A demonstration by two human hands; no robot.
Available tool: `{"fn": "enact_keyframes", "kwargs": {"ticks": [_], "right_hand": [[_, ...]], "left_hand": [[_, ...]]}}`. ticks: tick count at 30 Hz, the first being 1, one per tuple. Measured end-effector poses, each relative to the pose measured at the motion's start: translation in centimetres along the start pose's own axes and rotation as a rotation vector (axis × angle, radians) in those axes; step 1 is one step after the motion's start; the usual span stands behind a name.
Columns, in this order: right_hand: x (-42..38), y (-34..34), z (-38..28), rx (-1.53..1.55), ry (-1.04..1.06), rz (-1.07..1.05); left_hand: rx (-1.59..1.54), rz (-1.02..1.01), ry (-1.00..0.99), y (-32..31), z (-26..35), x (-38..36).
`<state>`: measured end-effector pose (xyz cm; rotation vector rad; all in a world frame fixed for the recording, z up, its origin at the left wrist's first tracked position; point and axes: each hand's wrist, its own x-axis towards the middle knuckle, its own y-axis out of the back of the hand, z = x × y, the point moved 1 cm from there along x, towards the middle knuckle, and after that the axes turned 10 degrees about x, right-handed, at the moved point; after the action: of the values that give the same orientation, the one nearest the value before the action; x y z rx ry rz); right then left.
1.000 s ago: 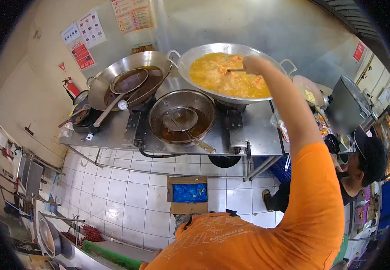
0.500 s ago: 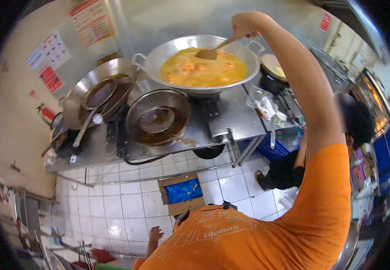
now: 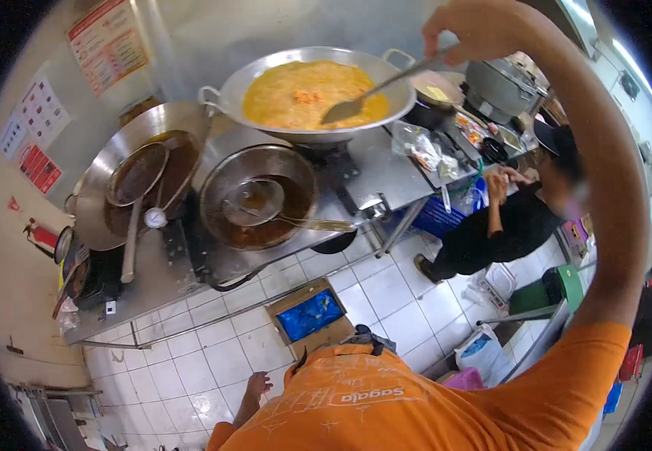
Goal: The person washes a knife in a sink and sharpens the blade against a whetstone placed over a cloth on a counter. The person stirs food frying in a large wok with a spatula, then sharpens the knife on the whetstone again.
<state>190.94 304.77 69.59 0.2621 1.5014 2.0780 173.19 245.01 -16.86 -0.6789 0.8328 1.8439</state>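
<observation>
In my right hand (image 3: 472, 31), raised at the upper right, is the handle of a long spatula (image 3: 343, 112). Its flat blade dips into yellow bubbling oil (image 3: 281, 86), over the right side of a big two-handled wok (image 3: 232, 96). Orange food pieces (image 3: 310, 96) show amid the foam. My left hand (image 3: 259, 385) hangs low by my side above the floor tiles, fingers loosely apart and holding nothing. Nearer me, a round pan (image 3: 217, 169) of dark oil carries a strainer (image 3: 257, 199).
At left, a second wok (image 3: 93, 214) holds dark oil, a mesh skimmer (image 3: 132, 233) and a dial thermometer (image 3: 156, 218). A co-worker in black (image 3: 502, 225) stands to the right of the metal table (image 3: 386, 177). A cardboard box with blue lining (image 3: 311, 314) lies on the floor.
My view has turned rightward, bringing more of the co-worker into sight. The spatula blade now sits lower in the wok's oil, with my right arm stretched further out to the right.
</observation>
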Motion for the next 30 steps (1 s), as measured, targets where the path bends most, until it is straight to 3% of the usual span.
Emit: {"fn": "enact_keyframes", "kwargs": {"ticks": [2,4,5,8,10,11,12,15,20,21,25,27,30], "right_hand": [[2.7,-3.1,4.4,0.006,0.332,0.220],[4.9,-2.5,2.8,0.047,0.375,0.247],[4.1,-1.3,0.1,0.082,0.231,0.149],[3.7,0.9,-5.5,0.210,-0.140,-0.103],[5.7,-0.8,-6.4,0.285,-0.302,-0.208],[6.5,-2.3,-6.4,0.327,-0.218,-0.096],[7.7,-4.7,-5.9,0.296,-0.112,-0.029],[13.0,-13.8,-3.4,0.038,0.235,0.088],[17.0,-22.2,-5.6,0.497,-0.100,0.273],[16.3,-20.6,-8.5,0.283,-0.213,0.140],[22.6,-22.9,-7.6,0.293,-0.167,0.229],[27.8,-27.0,-6.3,0.459,-0.261,0.507],[31.4,-27.6,-5.3,0.478,-0.278,0.667]], "left_hand": [[-0.339,0.074,0.184,2.5,0.7,-0.6],[-0.433,0.060,0.007,5.8,-1.0,0.3],[-0.463,0.032,-0.080,6.8,-1.7,0.5],[-0.393,0.271,0.108,8.5,0.0,-0.6],[-0.444,0.322,0.125,8.5,-1.2,-1.5],[-0.158,0.271,-0.153,8.4,-4.1,-0.6],[-0.672,0.139,0.141,8.3,-5.5,-1.5],[-0.345,0.154,0.149,6.5,-7.2,-3.6],[-0.243,0.201,0.174,4.5,-8.9,-6.3],[-0.267,0.219,0.180,4.3,-9.6,-6.8],[-0.455,0.285,0.169,3.5,-11.2,-8.1],[-0.662,0.274,0.142,3.8,-11.7,-9.1],[-0.724,0.389,0.181,2.6,-11.1,-9.7]]}}
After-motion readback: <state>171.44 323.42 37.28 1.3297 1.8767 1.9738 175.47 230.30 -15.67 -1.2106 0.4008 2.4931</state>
